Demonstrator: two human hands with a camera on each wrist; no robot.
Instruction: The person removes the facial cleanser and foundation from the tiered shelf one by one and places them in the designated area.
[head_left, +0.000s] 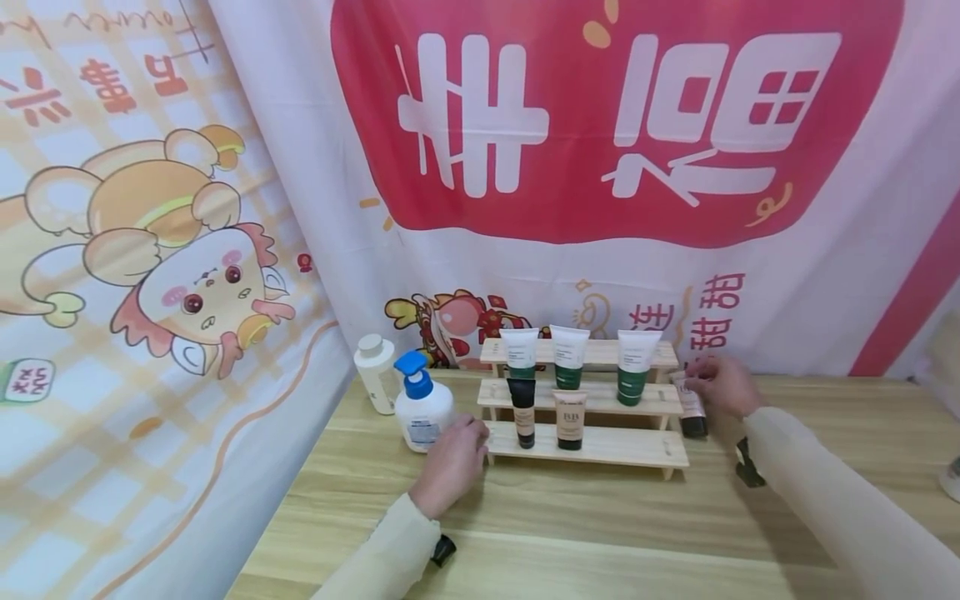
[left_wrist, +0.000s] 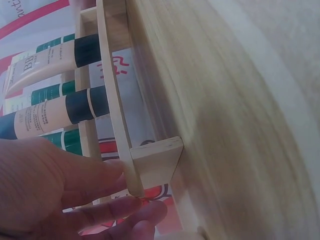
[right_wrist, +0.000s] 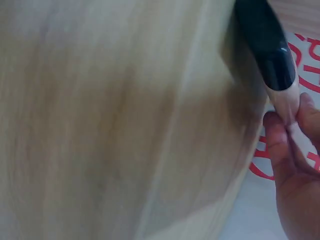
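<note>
A three-step wooden rack (head_left: 600, 446) stands on the wooden table (head_left: 600, 533). Three white tubes with green caps (head_left: 569, 357) stand on its upper steps. A dark-topped tube (head_left: 522, 412) and a beige BB tube (head_left: 570, 419) stand on the bottom step. My left hand (head_left: 476, 433) rests against the rack's left end, and its fingers (left_wrist: 120, 195) lie fairly straight at the bottom step's corner (left_wrist: 155, 162). My right hand (head_left: 697, 385) pinches the crimped top of a black-capped tube (head_left: 692, 408), which stands cap down just right of the rack. The right wrist view shows that hand (right_wrist: 290, 125) and the tube's cap (right_wrist: 267, 45).
A white pump bottle with a blue head (head_left: 423, 408) and a plain white bottle (head_left: 377, 373) stand left of the rack, close to my left hand. Printed banners hang behind and to the left. The table's left edge runs diagonally. A small object (head_left: 952, 479) sits at the far right.
</note>
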